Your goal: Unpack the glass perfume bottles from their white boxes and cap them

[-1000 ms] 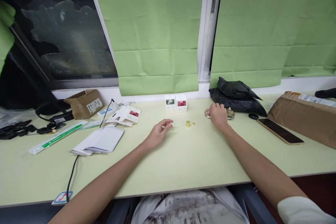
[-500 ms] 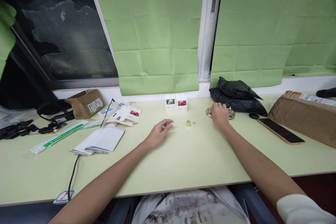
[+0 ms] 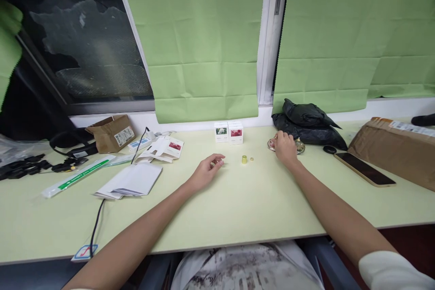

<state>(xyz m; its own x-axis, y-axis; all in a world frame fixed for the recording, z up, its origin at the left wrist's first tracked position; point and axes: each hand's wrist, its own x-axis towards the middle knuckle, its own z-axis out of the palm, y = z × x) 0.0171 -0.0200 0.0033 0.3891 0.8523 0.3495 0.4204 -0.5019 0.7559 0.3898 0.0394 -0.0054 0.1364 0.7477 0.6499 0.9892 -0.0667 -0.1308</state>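
Observation:
My left hand (image 3: 205, 171) rests on the pale green table (image 3: 238, 208), its fingers loosely curled with nothing plainly in them. Right of it stand a small gold cap (image 3: 244, 159) and a tiny gold piece (image 3: 252, 159). My right hand (image 3: 285, 149) lies further right, fingers closed over small glass bottles (image 3: 299, 146) with gold parts, in front of a black plastic bag (image 3: 307, 123). Two small white boxes (image 3: 229, 132) with flower pictures stand at the back by the wall.
A phone (image 3: 364, 169) and a brown parcel (image 3: 396, 149) lie at the right. At the left are white envelopes (image 3: 131, 181), flattened small cartons (image 3: 163, 149), a brown cardboard box (image 3: 111, 133), a black cable (image 3: 97, 217) and black clips (image 3: 20, 166).
My right hand has shifted slightly further back over the small bottles. My left hand has barely moved.

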